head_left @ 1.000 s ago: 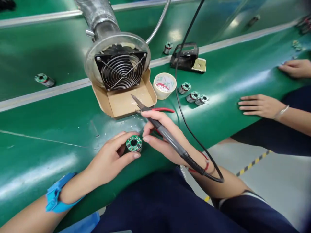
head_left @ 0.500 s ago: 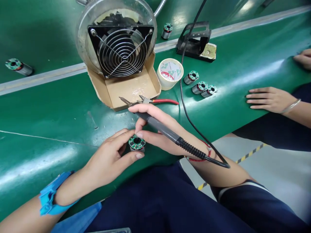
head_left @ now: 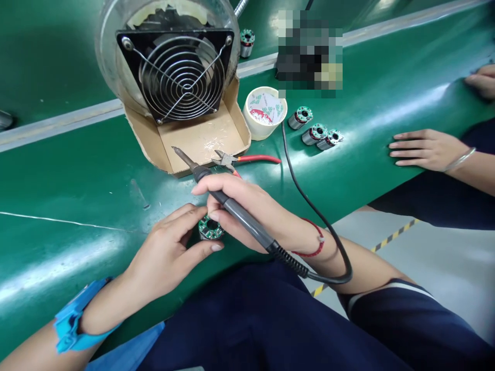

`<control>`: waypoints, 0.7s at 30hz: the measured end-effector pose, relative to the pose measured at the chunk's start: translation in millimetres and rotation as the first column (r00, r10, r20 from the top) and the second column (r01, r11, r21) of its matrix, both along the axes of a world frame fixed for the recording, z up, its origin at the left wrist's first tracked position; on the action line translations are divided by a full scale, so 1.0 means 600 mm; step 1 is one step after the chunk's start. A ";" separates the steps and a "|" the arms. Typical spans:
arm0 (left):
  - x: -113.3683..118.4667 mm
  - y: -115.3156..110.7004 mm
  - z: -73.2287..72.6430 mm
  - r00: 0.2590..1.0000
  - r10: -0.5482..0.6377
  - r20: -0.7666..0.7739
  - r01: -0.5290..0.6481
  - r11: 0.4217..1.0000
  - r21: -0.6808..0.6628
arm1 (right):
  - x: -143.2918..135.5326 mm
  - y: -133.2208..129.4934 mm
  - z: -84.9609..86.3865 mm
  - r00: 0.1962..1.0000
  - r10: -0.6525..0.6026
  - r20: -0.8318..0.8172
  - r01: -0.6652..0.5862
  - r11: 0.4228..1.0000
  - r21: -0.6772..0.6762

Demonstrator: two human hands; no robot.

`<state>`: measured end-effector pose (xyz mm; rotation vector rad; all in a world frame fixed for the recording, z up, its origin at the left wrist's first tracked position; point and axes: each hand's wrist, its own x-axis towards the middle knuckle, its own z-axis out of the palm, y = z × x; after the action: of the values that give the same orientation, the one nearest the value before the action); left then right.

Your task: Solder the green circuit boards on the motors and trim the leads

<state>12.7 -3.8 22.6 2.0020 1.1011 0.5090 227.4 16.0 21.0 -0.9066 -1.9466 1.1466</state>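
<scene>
Nearest, a blue strap [head_left: 83,314] circles the wrist of my left hand [head_left: 164,252], whose thumb and fingers grasp a small metal cylinder [head_left: 210,235] from the left, its ring-shaped green circuit board facing upward. The cylinder stands on the green tabletop [head_left: 77,190], between my two hands: within the curve of the left, and just below the bent fingertips of my right hand [head_left: 247,206]. One second earlier those fingertips lay beside the board and left it uncovered; now they overlap its upper edge, though whether they pinch anything there I cannot tell. The left hand's grasp is unchanged. My right hand also holds a soldering iron [head_left: 247,221] slantwise, its tip pointing away from the cylinder. Farther on lie the red-handled pliers [head_left: 259,158], their metal jaws, earlier partly covered by the iron, now visible at the front of a cardboard tray [head_left: 145,136]. Bright clippings [head_left: 216,144] are scattered in the tray. To its right stand a cream tub [head_left: 265,133] and three similar cylinders [head_left: 315,135]; behind it rises a fan with a wire guard [head_left: 187,86]. At far right, a co-worker's hand [head_left: 427,149] rests flat.
</scene>
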 end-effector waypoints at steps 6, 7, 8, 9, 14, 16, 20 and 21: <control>0.007 0.013 -0.006 0.992 0.066 -0.103 -0.062 0.997 0.037 | -0.009 -0.011 -0.027 0.992 -0.124 -0.031 0.127 0.988 0.084; 0.008 0.016 -0.008 0.987 0.096 -0.129 -0.091 0.995 0.045 | -0.012 -0.013 -0.032 0.987 -0.156 0.026 0.151 0.980 0.134; 0.008 0.019 -0.012 0.980 0.130 -0.148 -0.125 0.991 0.038 | -0.016 -0.014 -0.037 0.978 -0.183 0.096 0.164 0.970 0.182; 0.007 0.022 -0.017 0.974 0.165 -0.155 -0.165 0.986 0.013 | -0.020 -0.015 -0.043 0.965 -0.205 0.166 0.166 0.961 0.223; -0.003 0.033 -0.039 0.937 0.330 0.117 -0.292 0.921 -0.259 | -0.031 -0.007 -0.061 0.891 -0.233 0.389 0.103 0.940 0.326; -0.006 0.033 -0.038 0.894 0.368 0.256 -0.271 0.899 -0.344 | -0.033 -0.005 -0.061 0.914 -0.213 0.345 0.091 0.937 0.337; -0.003 0.024 -0.022 0.863 0.374 0.340 -0.211 0.878 -0.430 | -0.047 -0.011 -0.053 0.975 -0.157 0.155 0.097 0.937 0.335; -0.002 0.021 -0.017 0.871 0.360 0.336 -0.199 0.882 -0.428 | -0.053 -0.014 -0.051 0.980 -0.147 0.131 0.097 0.939 0.330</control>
<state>11.7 8.6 12.3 1.3207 1.1319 0.7629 195.8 7.8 -9.8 -0.9434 -2.0906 0.6751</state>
